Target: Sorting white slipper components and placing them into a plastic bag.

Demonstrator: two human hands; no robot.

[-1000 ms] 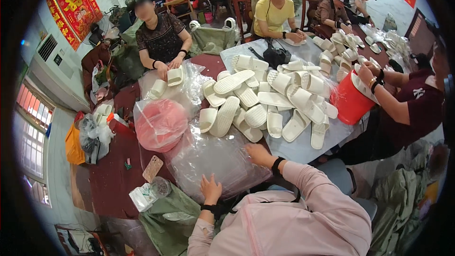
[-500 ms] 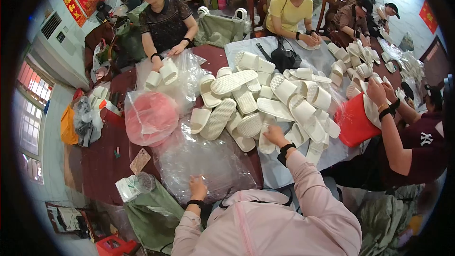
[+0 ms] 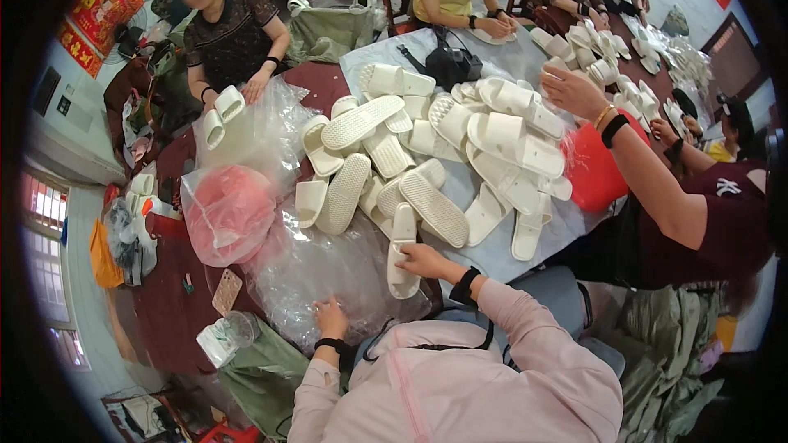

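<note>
In the head view, the two hands are well apart. The right hand (image 3: 423,260) is closed on a white moulded slipper with a broad strap (image 3: 403,236), fingers at its middle near the strap, a hold that probably balances its weight between the two ends. The slipper lies just left of that hand, its length pointing away from the wearer, perhaps because the hand comes at it from the side. The left hand (image 3: 331,317) rests lower and further left, over the near part of a spread of clear, crinkled plastic film (image 3: 324,267); it holds no slipper, and whether its fingers press or pinch the film cannot be told. Beyond the right hand, a heap of loose white slippers (image 3: 386,152) lies within what looks like easy reach, soles and straps facing every way, as if tipped out rather than sorted. Beyond and left of the left hand sits a rounded pink bundle in clear plastic (image 3: 228,217), while a phone in a pale patterned case (image 3: 226,291) lies left of that hand on the dark red counter (image 3: 168,279), seemingly set aside from the film.
</note>
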